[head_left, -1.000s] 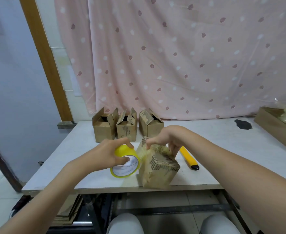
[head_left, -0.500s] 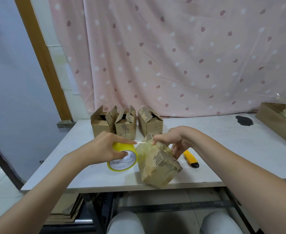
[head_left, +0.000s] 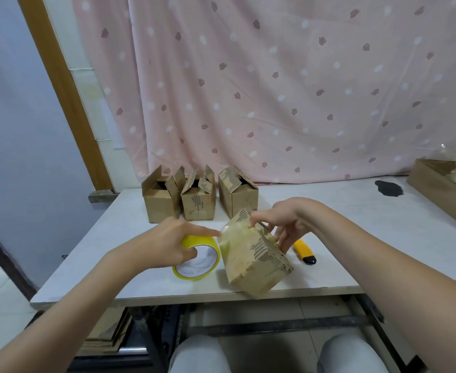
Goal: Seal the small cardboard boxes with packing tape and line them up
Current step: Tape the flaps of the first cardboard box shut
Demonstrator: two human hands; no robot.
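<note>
Gripping the yellow tape roll (head_left: pixel 196 258) at lower left of centre, the left hand (head_left: pixel 165 243) curls its fingers and thumb round the ring, while the index finger stretches out straight to the right, its tip meeting the clear tape on the box. The roll stands on edge on the white worktop (head_left: pixel 356 238), its open core facing the camera.

Just right of it, the box being sealed (head_left: pixel 253 254) is tipped up on its near lower corner at the worktop's front edge (its long axis leans from upper left to lower right). The right hand (head_left: pixel 280 219) holds it from above, thumb and forefinger pinching at the top corner, the other fingers spread behind its far side.

Against half a second ago, the left index finger has extended towards the box, and the thin stretched line of tape between roll and box is gone.

Behind, in the middle left, three open boxes (head_left: pixel 198 203) stand in a row. A yellow utility knife (head_left: pixel 304 251) lies right of the held box.
</note>
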